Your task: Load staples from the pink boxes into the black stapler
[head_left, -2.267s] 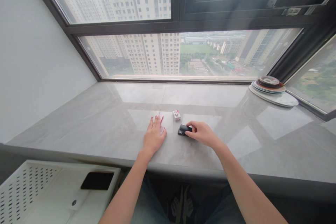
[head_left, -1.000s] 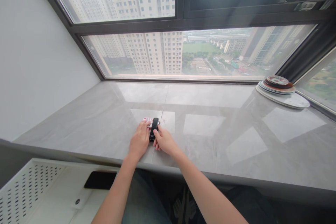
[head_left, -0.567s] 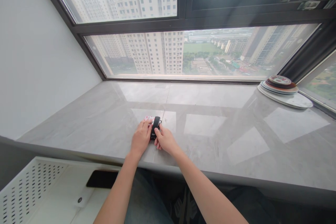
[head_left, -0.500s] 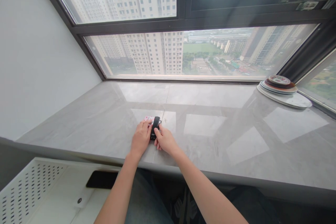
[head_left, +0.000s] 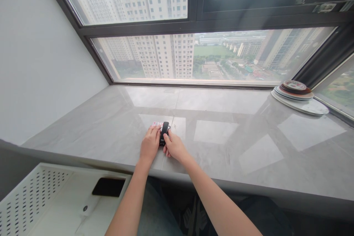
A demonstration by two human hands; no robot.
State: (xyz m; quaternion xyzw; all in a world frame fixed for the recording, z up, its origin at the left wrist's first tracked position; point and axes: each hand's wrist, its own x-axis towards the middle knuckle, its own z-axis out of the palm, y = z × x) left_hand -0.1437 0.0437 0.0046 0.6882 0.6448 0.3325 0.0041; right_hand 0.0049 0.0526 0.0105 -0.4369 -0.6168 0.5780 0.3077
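A small black stapler (head_left: 165,129) rests on the grey stone windowsill, its length pointing away from me. My right hand (head_left: 176,146) is closed around its near right side, thumb on top and other fingers curled below. A bit of shiny metal shows at the stapler's right edge. Beside it on the left, my left hand (head_left: 149,144) holds down a red-and-white printed paper (head_left: 157,124) with its fingers close together. Most of that paper is hidden under the fingers and the stapler.
A stack of round plates or mats (head_left: 297,94) stands at the right by the window frame. Below the sill at the left, a black phone (head_left: 108,187) lies on a white surface with a perforated side panel (head_left: 41,184). The sill's front edge (head_left: 235,185) runs beneath my forearms.
The view has shifted very slightly. Both hands keep their places at the stapler and the paper, with hardly any movement.
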